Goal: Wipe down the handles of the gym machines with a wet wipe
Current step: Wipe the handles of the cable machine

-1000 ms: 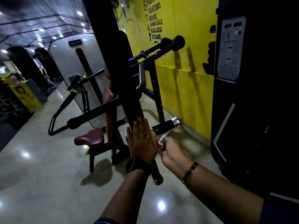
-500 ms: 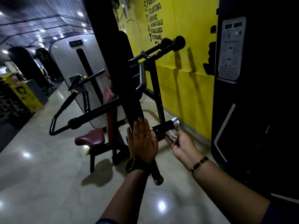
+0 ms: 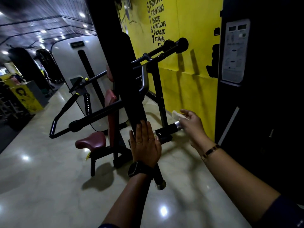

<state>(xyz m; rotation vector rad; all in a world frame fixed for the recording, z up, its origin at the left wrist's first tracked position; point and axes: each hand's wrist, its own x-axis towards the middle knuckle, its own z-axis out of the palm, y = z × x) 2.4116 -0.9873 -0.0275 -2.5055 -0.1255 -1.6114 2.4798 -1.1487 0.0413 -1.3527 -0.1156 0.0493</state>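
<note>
Two grips | left grip [image 3: 146,146] flat on bar [image 3: 130,97] | right grip [image 3: 192,125] pinches wipe [image 3: 176,114] near handle [image 3: 166,130] | seat [image 3: 91,142] beyond

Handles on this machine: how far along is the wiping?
Done, probably: the short handle, rubbed moments ago. In hand: the right hand holds the wipe just above its silver end while the left hand braces the machine arm. Left: apparently the far handle and the top grips.

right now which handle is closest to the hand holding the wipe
The short silver-capped handle just under the right hand and wet wipe; the other silver-capped handle lies below the left hand.
</note>
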